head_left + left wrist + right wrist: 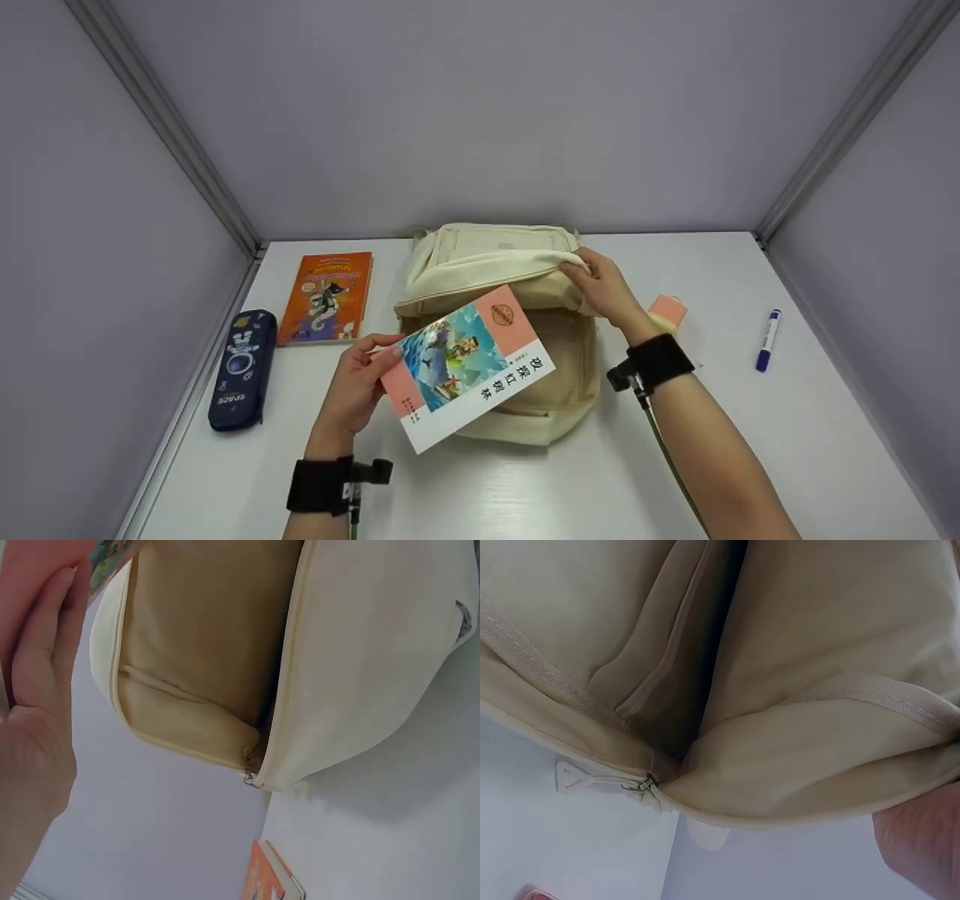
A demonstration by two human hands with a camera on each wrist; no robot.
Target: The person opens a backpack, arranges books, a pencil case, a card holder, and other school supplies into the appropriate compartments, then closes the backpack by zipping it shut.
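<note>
My left hand (365, 382) grips a thin paperback book (465, 360) by its lower left end, thumb on the cover. The cover is pink and white with a blue sea picture, and the book is tilted in front of the backpack's mouth. A cream backpack (491, 281) lies on the table with its main compartment unzipped. At the upper right of that opening, my right hand (602, 289) pinches the raised flap's edge. In the right wrist view the beige lining (802, 757) and a zipper pull (574, 777) show, with part of my right hand at the edge.
An orange book (326, 298) lies left of the backpack, and a navy pencil case (242, 370) stands out at the table's left edge. On the right are a pink and yellow item (667, 310), partly behind my wrist, and a blue-and-white marker (769, 340). Grey panels enclose the table.
</note>
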